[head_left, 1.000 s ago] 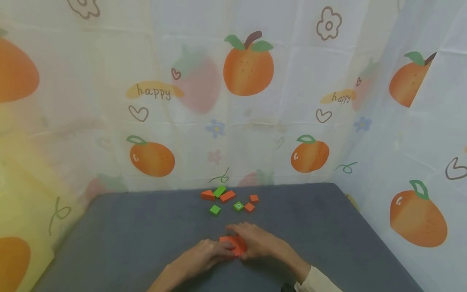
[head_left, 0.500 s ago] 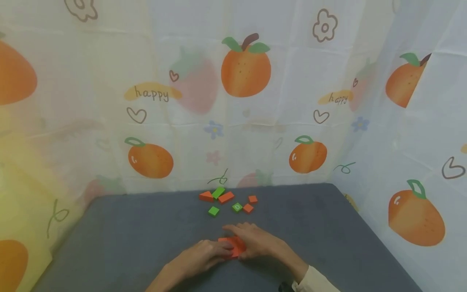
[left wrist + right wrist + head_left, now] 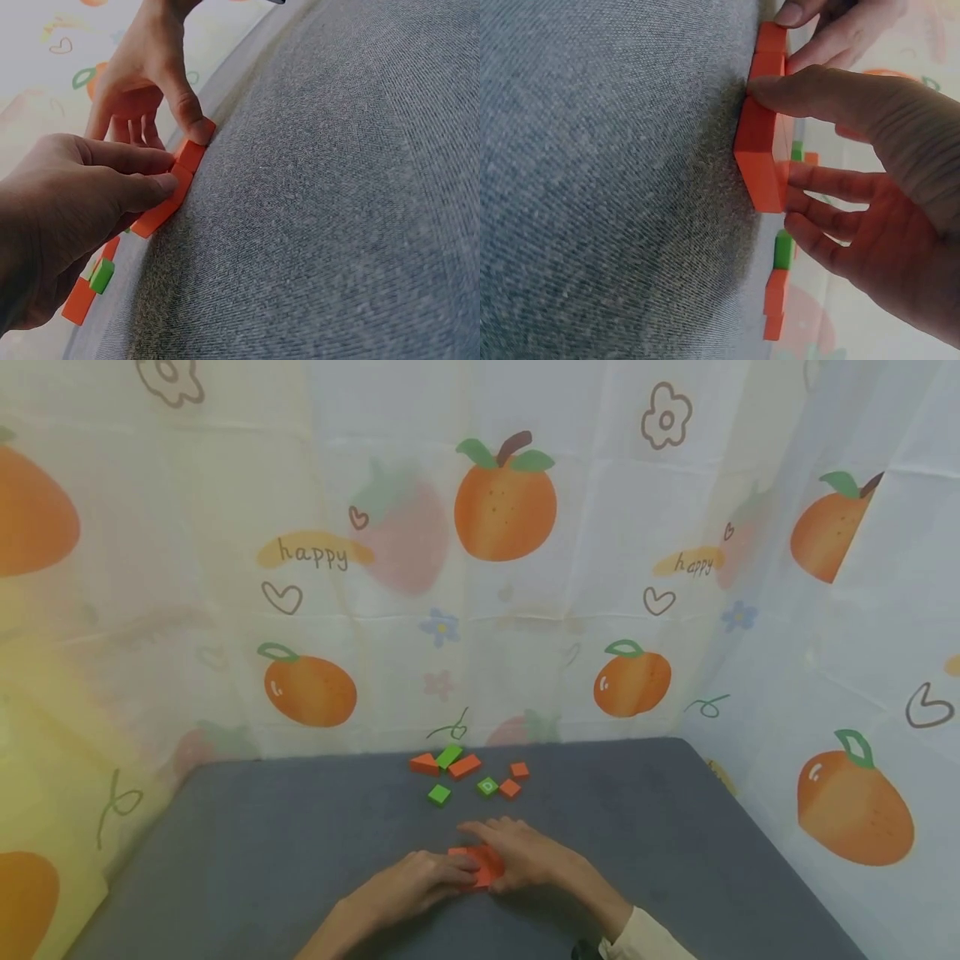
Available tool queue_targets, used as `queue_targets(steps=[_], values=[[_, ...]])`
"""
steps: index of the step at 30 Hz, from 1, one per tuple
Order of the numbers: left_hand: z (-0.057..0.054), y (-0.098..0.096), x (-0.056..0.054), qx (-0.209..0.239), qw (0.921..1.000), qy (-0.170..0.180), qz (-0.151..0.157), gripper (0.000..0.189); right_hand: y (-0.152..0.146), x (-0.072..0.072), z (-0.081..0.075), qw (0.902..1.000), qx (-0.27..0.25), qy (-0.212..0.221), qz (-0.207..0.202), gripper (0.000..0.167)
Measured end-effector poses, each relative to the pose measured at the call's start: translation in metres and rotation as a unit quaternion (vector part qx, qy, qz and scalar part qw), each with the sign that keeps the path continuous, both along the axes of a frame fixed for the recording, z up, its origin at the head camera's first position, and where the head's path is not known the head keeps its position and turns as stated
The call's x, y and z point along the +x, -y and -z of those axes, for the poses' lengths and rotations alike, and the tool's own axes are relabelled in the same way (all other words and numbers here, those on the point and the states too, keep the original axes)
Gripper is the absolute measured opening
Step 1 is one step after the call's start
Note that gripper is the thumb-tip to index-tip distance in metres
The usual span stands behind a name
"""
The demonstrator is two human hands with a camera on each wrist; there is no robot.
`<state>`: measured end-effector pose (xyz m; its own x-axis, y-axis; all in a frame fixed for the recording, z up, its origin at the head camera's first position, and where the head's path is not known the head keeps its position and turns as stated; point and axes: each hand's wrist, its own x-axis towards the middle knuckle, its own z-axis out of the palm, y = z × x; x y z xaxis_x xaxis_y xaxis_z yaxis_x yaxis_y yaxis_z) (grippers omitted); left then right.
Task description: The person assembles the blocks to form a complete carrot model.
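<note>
Several orange blocks (image 3: 486, 865) lie pushed together in a flat group on the table, between my two hands. My left hand (image 3: 427, 878) grips the left side of the group, with the thumb (image 3: 159, 185) at the near side and the index finger over the top. From the right, my right hand (image 3: 531, 853) holds the same group, its thumb (image 3: 769, 91) on the near face and its other fingers spread at the far side. In the right wrist view the near orange block (image 3: 757, 135) shows a slanted end. My fingers hide part of the group.
Beyond my hands lie loose blocks: a green block (image 3: 439, 794), a green lettered block (image 3: 488, 787), a long green block (image 3: 449, 757), and several orange ones, including an orange wedge (image 3: 424, 765). A fruit-printed curtain (image 3: 525, 668) rises behind the grey table (image 3: 262, 827).
The orange group looks squeezed slightly closer together between my hands than one second ago. Both hands stay at nearly the same place; the loose blocks have not moved.
</note>
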<state>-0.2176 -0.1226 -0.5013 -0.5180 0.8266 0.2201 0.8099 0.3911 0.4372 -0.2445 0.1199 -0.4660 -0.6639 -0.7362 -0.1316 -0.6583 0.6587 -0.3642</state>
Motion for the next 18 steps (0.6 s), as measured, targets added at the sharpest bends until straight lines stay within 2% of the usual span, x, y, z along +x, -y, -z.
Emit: queue_targets(steps=[3, 5, 8, 11, 14, 16, 18], values=[[0.000, 0.001, 0.000, -0.015, 0.9999, 0.002, -0.003, 0.028, -0.001, -0.001, 0.000, 1.0000, 0.003, 0.003, -0.003, 0.088], [0.001, 0.003, 0.001, -0.008, 1.0000, -0.003, 0.003, 0.030, -0.004, -0.003, -0.002, 1.0000, 0.001, 0.004, -0.003, 0.086], [0.003, 0.006, 0.000, -0.002, 0.9999, -0.007, 0.012, 0.033, -0.009, -0.011, -0.009, 0.9999, -0.008, -0.006, 0.006, 0.075], [0.005, 0.008, 0.001, -0.016, 0.9998, -0.008, 0.009, 0.037, -0.017, -0.028, -0.015, 0.9977, -0.018, -0.062, 0.022, 0.056], [0.005, 0.008, 0.002, -0.041, 0.9991, -0.008, -0.005, 0.038, -0.024, -0.046, -0.013, 0.9904, -0.020, -0.131, 0.040, 0.037], [0.005, 0.008, 0.003, -0.042, 0.9990, -0.009, -0.007, 0.037, -0.027, -0.056, -0.010, 0.9881, -0.013, -0.146, 0.044, 0.026], [0.005, 0.008, 0.003, -0.040, 0.9991, -0.014, -0.005, 0.036, -0.031, -0.060, -0.006, 0.9890, 0.008, -0.141, 0.044, 0.027]])
